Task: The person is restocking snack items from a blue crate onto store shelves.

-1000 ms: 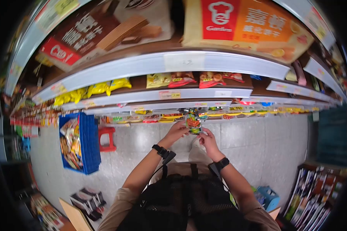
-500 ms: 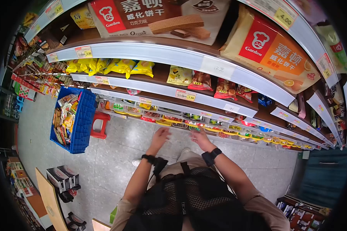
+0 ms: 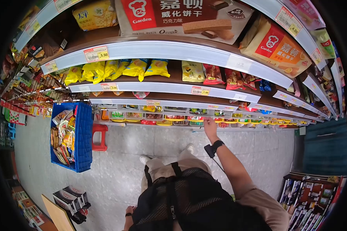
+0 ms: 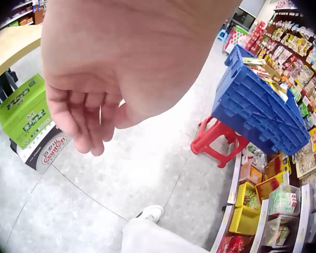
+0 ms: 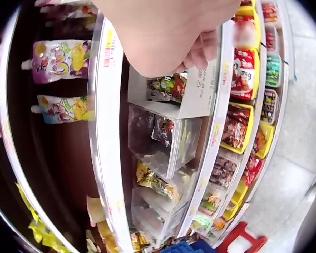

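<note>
In the left wrist view my left hand (image 4: pixel 116 68) hangs with loosely bent fingers and holds nothing. The head view shows it low beside the black mesh bag (image 3: pixel 173 192) at my front. My right hand (image 3: pixel 210 129) reaches forward to the low shelf bins. In the right wrist view its fingers are loosely bent over a white cardboard box (image 5: pixel 200 97), with nothing visible in them. Small dark snack packets (image 5: pixel 174 87) lie in that box. A clear plastic bin (image 5: pixel 171 153) with a few packets stands beside it.
Left of me, a blue crate (image 3: pixel 83 142) full of snack packets stands by a red stool (image 3: pixel 100 136). Shelf edges (image 3: pixel 158 50) curve across the front, with yellow bags (image 3: pixel 135 69) and wafer packs (image 3: pixel 196 19) above. A green box (image 4: pixel 26 110) lies on the left floor.
A colourful packet was held between both hands a second ago; half a second ago both hands were empty. Since then the left hand has dropped to my side and the right has reached toward the bins.
</note>
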